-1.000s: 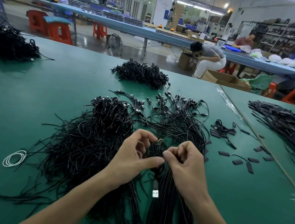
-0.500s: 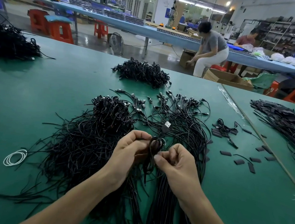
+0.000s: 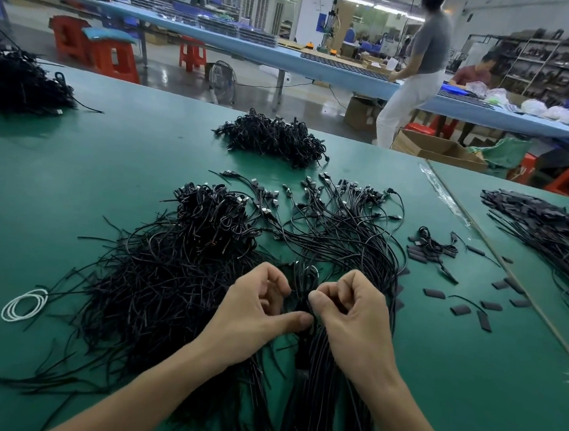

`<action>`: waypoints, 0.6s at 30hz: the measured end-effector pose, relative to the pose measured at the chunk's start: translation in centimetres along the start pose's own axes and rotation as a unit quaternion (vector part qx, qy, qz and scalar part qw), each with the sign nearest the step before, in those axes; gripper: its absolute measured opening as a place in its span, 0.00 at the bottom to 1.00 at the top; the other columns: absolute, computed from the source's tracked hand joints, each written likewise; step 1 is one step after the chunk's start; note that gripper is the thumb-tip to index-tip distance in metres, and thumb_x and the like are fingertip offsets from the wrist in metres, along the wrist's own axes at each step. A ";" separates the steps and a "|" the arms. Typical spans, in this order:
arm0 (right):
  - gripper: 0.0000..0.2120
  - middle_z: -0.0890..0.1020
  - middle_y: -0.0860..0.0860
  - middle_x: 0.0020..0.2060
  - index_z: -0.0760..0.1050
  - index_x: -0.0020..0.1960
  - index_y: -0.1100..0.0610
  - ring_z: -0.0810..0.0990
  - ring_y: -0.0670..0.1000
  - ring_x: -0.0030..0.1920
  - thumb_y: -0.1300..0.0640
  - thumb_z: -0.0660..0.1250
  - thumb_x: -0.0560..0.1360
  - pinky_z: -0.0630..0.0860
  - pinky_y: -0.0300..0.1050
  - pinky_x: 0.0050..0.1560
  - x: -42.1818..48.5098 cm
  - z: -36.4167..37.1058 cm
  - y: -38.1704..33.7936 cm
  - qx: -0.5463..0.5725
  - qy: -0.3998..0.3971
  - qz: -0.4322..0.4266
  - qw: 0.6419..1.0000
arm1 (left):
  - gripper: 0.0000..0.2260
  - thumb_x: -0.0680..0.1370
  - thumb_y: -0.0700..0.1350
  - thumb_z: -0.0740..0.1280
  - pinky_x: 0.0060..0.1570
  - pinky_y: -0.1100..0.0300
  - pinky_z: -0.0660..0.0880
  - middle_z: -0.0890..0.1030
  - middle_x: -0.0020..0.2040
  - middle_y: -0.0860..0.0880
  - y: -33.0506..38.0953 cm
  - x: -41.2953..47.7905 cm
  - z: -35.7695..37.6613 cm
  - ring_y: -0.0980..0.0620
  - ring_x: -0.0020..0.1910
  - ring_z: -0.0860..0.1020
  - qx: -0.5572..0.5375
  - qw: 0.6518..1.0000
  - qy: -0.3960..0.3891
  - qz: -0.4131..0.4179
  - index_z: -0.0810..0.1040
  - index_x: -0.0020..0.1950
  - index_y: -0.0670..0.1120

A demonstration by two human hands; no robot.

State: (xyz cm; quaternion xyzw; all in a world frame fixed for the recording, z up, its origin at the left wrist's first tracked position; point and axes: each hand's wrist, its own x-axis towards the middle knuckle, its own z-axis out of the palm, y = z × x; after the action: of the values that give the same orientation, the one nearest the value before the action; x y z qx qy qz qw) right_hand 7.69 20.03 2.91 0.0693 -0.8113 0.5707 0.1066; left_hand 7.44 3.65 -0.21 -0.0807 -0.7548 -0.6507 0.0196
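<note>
Hands: left (image 3: 254, 312), right (image 3: 353, 319) pinch thin looped black cable (image 3: 304, 280).

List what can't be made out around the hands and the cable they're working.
Head view only.
1. The coiled cable: mostly hidden between left hand and right hand; its tie is unclear.
2. The cable bundle: near ends cut off by the bottom edge.
3. The connectors: too small to tell type.

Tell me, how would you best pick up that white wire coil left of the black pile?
Pinch the white wire coil at its left arc, coming straight down from above. It lies flat on the green table, so a side approach finds nothing to catch, and loose black strands lie close by its right edge. The left hand is nearer, though it pinches a black cable.
</note>
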 end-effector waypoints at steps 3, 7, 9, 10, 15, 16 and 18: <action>0.21 0.79 0.46 0.32 0.60 0.35 0.54 0.77 0.45 0.37 0.68 0.71 0.74 0.78 0.44 0.42 0.1 0.2 0.2 0.014 -0.010 0.010 1.000 | 0.19 0.69 0.49 0.80 0.29 0.61 0.73 0.82 0.33 0.47 -0.2 0.0 0.2 0.52 0.27 0.79 -0.012 0.998 -0.026 -0.053 0.72 0.48 0.46; 0.22 0.80 0.47 0.33 0.60 0.35 0.54 0.79 0.45 0.38 0.69 0.71 0.74 0.80 0.42 0.45 0.2 0.4 0.5 0.048 -0.020 0.022 0.998 | 0.14 0.73 0.39 0.77 0.37 0.61 0.79 0.85 0.39 0.42 0.0 0.3 0.4 0.47 0.36 0.85 -0.062 0.994 -0.026 -0.085 0.73 0.51 0.42; 0.21 0.81 0.48 0.33 0.61 0.36 0.55 0.80 0.45 0.39 0.69 0.71 0.74 0.80 0.43 0.47 0.4 0.5 0.5 0.056 -0.026 0.024 0.998 | 0.08 0.77 0.34 0.71 0.39 0.60 0.80 0.86 0.41 0.42 0.2 0.4 0.5 0.46 0.39 0.85 -0.125 0.986 -0.009 -0.111 0.76 0.53 0.40; 0.21 0.81 0.49 0.34 0.61 0.36 0.55 0.80 0.45 0.39 0.69 0.71 0.74 0.81 0.43 0.48 0.4 0.5 0.5 0.061 -0.031 0.027 0.997 | 0.05 0.79 0.32 0.66 0.39 0.59 0.80 0.85 0.42 0.42 0.3 0.6 0.5 0.46 0.40 0.85 -0.173 0.976 0.005 -0.129 0.77 0.52 0.40; 0.21 0.78 0.53 0.33 0.61 0.36 0.56 0.78 0.46 0.37 0.70 0.71 0.74 0.79 0.41 0.44 0.1 0.9 1.0 0.088 -0.046 0.059 0.993 | 0.10 0.74 0.47 0.74 0.38 0.63 0.78 0.84 0.40 0.48 0.5 1.4 0.4 0.53 0.39 0.82 -0.236 0.964 0.027 -0.117 0.79 0.50 0.43; 0.21 0.76 0.54 0.33 0.61 0.36 0.55 0.77 0.46 0.36 0.69 0.71 0.74 0.78 0.41 0.42 0.0 1.0 1.1 0.096 -0.050 0.064 0.992 | 0.15 0.70 0.47 0.78 0.40 0.64 0.78 0.84 0.41 0.48 0.5 1.3 0.4 0.54 0.40 0.83 -0.211 0.972 0.024 -0.105 0.79 0.52 0.43; 0.22 0.75 0.52 0.32 0.61 0.36 0.55 0.75 0.46 0.35 0.69 0.72 0.74 0.77 0.39 0.39 0.0 0.9 1.4 0.119 -0.059 0.076 0.988 | 0.20 0.67 0.39 0.81 0.44 0.64 0.78 0.86 0.44 0.47 0.4 1.3 0.1 0.53 0.43 0.84 -0.196 0.977 0.014 -0.084 0.77 0.55 0.44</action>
State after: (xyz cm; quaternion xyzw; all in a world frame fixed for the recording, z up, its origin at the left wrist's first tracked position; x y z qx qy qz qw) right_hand 7.31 19.67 1.39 0.0531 -0.7455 0.6644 0.0053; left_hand 6.22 3.97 0.37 -0.0103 -0.6164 -0.7863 -0.0409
